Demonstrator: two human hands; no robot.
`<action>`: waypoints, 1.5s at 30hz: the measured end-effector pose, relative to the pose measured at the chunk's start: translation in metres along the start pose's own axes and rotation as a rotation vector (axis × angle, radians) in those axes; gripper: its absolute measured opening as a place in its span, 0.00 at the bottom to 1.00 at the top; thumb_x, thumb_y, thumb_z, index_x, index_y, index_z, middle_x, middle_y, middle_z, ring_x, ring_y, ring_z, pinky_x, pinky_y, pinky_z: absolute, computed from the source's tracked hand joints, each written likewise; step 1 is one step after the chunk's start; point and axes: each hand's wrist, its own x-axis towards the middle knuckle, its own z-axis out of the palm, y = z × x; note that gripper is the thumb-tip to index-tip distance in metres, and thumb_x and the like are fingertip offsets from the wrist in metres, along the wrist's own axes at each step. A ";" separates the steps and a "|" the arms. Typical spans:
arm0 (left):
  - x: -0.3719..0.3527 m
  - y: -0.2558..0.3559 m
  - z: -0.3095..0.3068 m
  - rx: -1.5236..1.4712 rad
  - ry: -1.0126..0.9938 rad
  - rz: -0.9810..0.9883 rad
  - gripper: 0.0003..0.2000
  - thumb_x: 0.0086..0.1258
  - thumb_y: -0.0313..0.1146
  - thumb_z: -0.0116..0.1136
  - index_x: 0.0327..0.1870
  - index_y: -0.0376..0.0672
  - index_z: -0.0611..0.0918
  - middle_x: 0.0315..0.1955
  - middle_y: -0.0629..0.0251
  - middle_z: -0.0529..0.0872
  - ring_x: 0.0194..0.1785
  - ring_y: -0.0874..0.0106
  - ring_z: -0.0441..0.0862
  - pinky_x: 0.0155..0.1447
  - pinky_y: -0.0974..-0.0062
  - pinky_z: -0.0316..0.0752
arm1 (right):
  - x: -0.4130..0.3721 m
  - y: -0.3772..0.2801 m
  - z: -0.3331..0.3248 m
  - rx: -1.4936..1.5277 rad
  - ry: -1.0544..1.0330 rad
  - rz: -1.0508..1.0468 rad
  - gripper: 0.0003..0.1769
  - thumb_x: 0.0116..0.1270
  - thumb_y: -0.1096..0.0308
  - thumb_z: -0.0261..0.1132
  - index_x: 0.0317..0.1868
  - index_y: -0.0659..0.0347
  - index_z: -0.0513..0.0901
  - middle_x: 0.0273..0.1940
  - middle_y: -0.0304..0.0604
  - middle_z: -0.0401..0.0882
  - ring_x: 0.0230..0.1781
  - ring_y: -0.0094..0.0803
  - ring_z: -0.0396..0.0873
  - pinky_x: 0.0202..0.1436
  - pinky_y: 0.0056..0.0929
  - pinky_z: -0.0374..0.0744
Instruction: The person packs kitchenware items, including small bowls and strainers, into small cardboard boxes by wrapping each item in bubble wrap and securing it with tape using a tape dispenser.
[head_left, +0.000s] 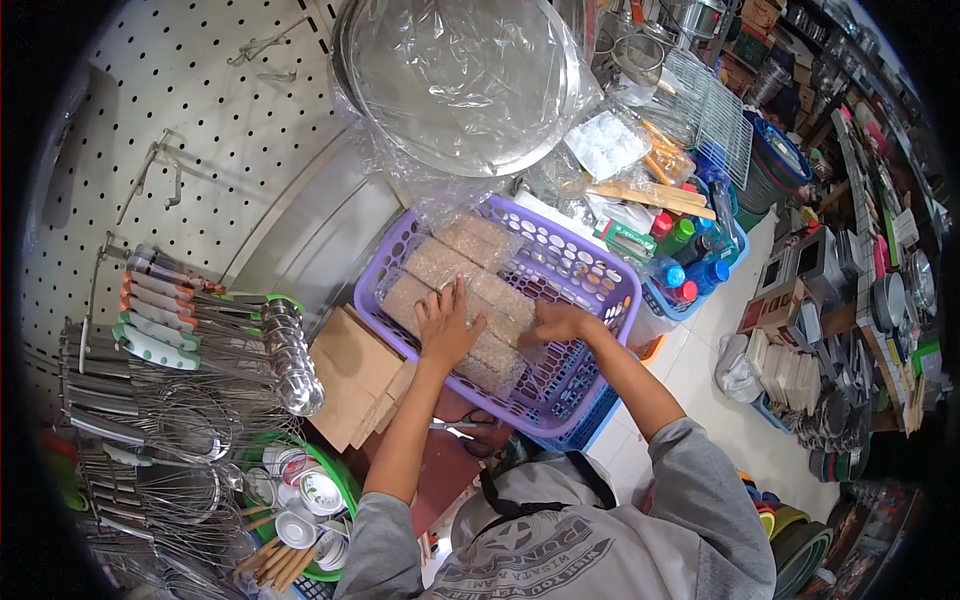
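Several clear plastic-wrapped packs of something light brown lie side by side in a purple plastic basket with perforated walls. What the packs contain is too fine to make out. My left hand rests flat on top of the packs, fingers spread. At their right end, my right hand has its fingers curled against the edge of one pack, with the fingertips partly hidden. Much of the basket's slotted bottom shows to the right of the packs.
Large round pans in plastic stand beyond the basket. Flat cardboard and scissors lie near its left side. Whisks hang at left above a green basket of small wares. Colourful-capped bottles fill a blue basket at right.
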 end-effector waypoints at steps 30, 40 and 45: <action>-0.284 -0.053 -0.105 -0.491 0.620 -0.574 0.17 0.63 0.26 0.64 0.54 0.43 0.83 0.50 0.57 0.81 0.54 0.56 0.79 0.59 0.63 0.75 | -0.011 -0.213 0.119 -0.412 0.464 -0.862 0.22 0.59 0.63 0.70 0.57 0.48 0.82 0.64 0.35 0.73 0.68 0.42 0.67 0.65 0.49 0.73; -0.298 -0.077 -0.090 -0.447 0.488 -0.619 0.22 0.66 0.28 0.64 0.63 0.49 0.80 0.57 0.58 0.81 0.48 0.57 0.85 0.52 0.63 0.81 | 0.015 -0.212 0.110 -0.492 0.474 -0.870 0.24 0.60 0.66 0.69 0.59 0.43 0.83 0.63 0.31 0.75 0.63 0.38 0.70 0.59 0.44 0.72; -0.290 -0.087 -0.087 -0.403 0.489 -0.617 0.19 0.65 0.29 0.66 0.58 0.48 0.84 0.54 0.61 0.83 0.34 0.62 0.87 0.41 0.66 0.82 | 0.023 -0.209 0.104 -0.507 0.521 -0.966 0.18 0.60 0.63 0.69 0.53 0.43 0.87 0.53 0.28 0.83 0.56 0.33 0.75 0.54 0.40 0.72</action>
